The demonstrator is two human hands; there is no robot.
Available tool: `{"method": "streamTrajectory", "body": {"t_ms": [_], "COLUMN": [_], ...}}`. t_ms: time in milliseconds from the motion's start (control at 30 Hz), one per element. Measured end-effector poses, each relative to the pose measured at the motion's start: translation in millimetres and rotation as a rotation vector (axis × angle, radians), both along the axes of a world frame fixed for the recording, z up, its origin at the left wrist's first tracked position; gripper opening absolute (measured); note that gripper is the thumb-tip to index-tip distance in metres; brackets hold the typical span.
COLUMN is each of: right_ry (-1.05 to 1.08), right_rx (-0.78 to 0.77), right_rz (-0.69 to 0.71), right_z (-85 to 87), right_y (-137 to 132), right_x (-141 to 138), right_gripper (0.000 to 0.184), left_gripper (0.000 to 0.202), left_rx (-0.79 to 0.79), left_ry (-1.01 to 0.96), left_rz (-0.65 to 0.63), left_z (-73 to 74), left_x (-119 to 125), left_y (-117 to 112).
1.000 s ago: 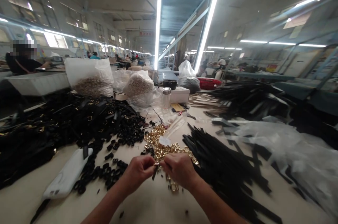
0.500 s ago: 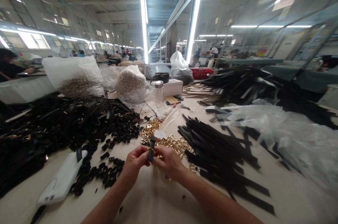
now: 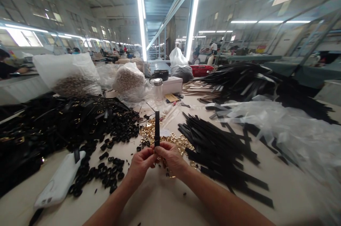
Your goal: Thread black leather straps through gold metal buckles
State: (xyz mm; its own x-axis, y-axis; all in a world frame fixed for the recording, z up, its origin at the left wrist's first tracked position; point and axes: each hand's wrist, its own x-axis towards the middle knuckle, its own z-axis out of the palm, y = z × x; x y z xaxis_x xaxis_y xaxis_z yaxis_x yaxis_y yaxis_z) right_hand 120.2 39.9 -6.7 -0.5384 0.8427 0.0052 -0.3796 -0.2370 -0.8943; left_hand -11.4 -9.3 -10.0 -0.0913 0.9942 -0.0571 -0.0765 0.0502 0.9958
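Grip: left hand (image 3: 140,165) and right hand (image 3: 171,155) are pinching black strap (image 3: 157,126) low, likely best hold; standing upright, seemingly light, stiffish.

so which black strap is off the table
The black strap held by the left hand and right hand; the other straps lie heaped on the table.

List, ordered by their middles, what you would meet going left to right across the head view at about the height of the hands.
White device, loose black loops, left hand, upright black strap, right hand, black strips, clear plastic sheeting.
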Motion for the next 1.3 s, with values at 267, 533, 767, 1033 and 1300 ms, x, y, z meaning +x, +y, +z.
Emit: {"method": "streamTrajectory", "body": {"t_ms": [267, 533, 767, 1033, 1300], "right_ry": [-0.355, -0.297, -0.302, -0.316, -0.433], "right_rx": [0.414, 0.347, 0.161, 0.171, 0.29], "right_rz": [-0.08, 0.365, 0.307, 0.219, 0.051], "right_z": [8.0, 9.7, 6.3, 5.8, 8.1], "right_y": [7.3, 1.6, 4.2, 2.6, 8.4], "right_x": [12.6, 12.2, 11.0, 9.5, 11.9], "right_gripper": [0.026, 0.033, 0.04, 0.039, 0.033], "left_gripper": [0.033, 0.031, 0.025, 0.03, 0.036], "left_rx": [0.061, -0.043, -0.023, -0.004, 0.049], "left_ry": [-0.094, -0.271, -0.247, -0.171, -0.249], "left_rz": [0.092, -0.155, -0.108, -0.12, 0.276], "left_z": [11.0, 13.8, 14.2, 19.4, 30.0], "left_x": [-15.3, -23.5, -26.8, -22.6, -69.1], "left_y": [2.3, 0.0, 1.7, 0.0, 1.6]}}
